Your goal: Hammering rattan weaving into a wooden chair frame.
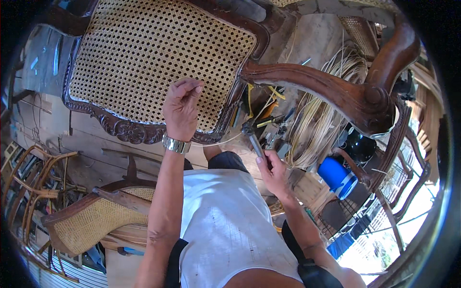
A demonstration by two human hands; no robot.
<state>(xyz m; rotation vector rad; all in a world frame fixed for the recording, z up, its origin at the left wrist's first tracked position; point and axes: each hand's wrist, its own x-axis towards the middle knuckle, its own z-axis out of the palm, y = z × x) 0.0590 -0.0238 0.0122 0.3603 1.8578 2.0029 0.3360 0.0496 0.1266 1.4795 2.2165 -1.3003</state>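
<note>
A carved dark wooden chair frame with a woven cane panel fills the upper left. Over the panel's lower right part is my left hand, with a metal watch on the wrist. Its thumb and fingertips are pinched together; anything between them is too small to make out. My right hand grips the handle of a hammer, its dark head pointing up and away from me. The hammer is to the right of the frame's lower corner, apart from the cane.
A curved wooden chair leg reaches to the right. Beneath it lie a coil of cane strands and assorted tools. A blue container stands at the right. Another caned chair part and bent rattan frames are at the left.
</note>
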